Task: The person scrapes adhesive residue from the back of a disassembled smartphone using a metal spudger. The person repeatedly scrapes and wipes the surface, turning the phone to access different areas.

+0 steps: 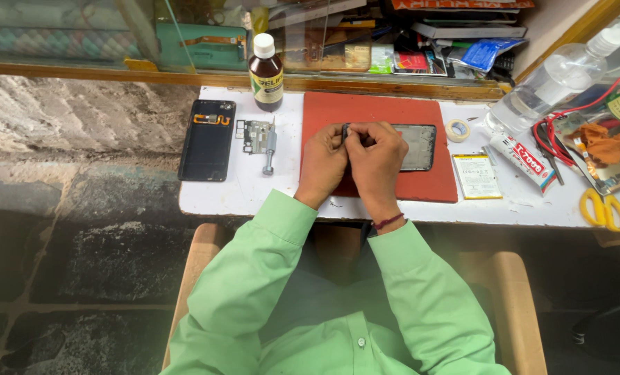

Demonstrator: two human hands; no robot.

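- Pinching together at the left end of the phone frame (415,147), your left hand (322,163) and right hand (374,158) touch each other, fingers curled tight on that end of the frame; what the fingertips grip there is hidden by the knuckles.
- Your phone frame lies flat on the red work mat (379,111), its dark glass side stretching out to the right of your right hand.
- Your mat sits under both hands, on the white table (220,198).
- Just left of your left hand lies a small screwdriver (270,149), touching a grey metal inner plate (254,135).
- Further left of that hand, well apart, a black back cover (207,139) lies open side up, with an orange strip near its top.
- Beyond your left hand, at the far table edge, stands a brown bottle with a white cap (265,73).
- Right of your right hand, just off the mat, lie a small roll of tape (456,130) and a flat yellowish battery (477,176).
- Further right lie a white glue tube (525,158), a clear spray bottle (556,80), red wires (553,121) and yellow-handled scissors (604,208).
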